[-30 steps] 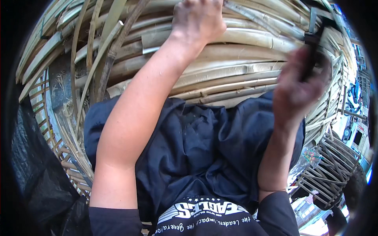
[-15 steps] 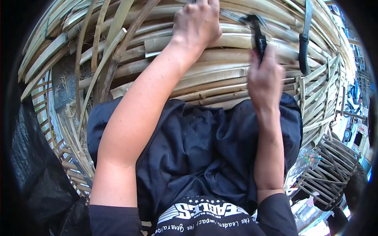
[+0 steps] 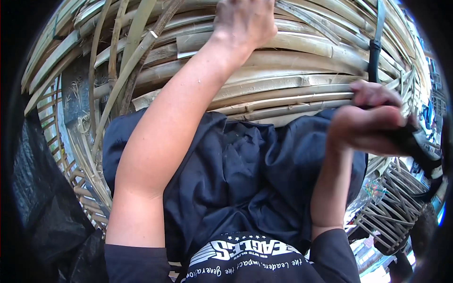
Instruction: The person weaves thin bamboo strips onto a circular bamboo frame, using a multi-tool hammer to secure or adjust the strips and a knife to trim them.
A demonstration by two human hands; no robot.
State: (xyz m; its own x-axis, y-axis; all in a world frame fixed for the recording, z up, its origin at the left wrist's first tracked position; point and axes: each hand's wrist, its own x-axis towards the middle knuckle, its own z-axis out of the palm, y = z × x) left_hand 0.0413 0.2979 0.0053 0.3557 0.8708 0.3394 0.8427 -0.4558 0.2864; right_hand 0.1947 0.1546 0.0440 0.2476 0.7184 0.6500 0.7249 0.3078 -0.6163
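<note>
My left hand (image 3: 244, 23) is closed and pressed down on the split bamboo strips (image 3: 292, 61) at the top of the head view. From beside its fingers a thin greyish strip (image 3: 309, 21) runs off to the right; whether the fingers grip it is hidden. My right hand (image 3: 370, 118), a little blurred, is wrapped round the black handle of a hammer (image 3: 424, 153). The hammer is lifted clear of the bamboo, its dark head out toward the lower right.
A long knife (image 3: 374, 61) with a black handle lies on the bamboo above my right hand. Loose sticks (image 3: 125, 70) lean across the strips at left. Black plastic sheeting (image 3: 42, 188) covers the left side. A slatted bamboo frame (image 3: 391, 203) stands at lower right.
My right hand has swung the hammer away from the bamboo, to the right and down toward me. My left hand has shifted slightly right and farther away.
</note>
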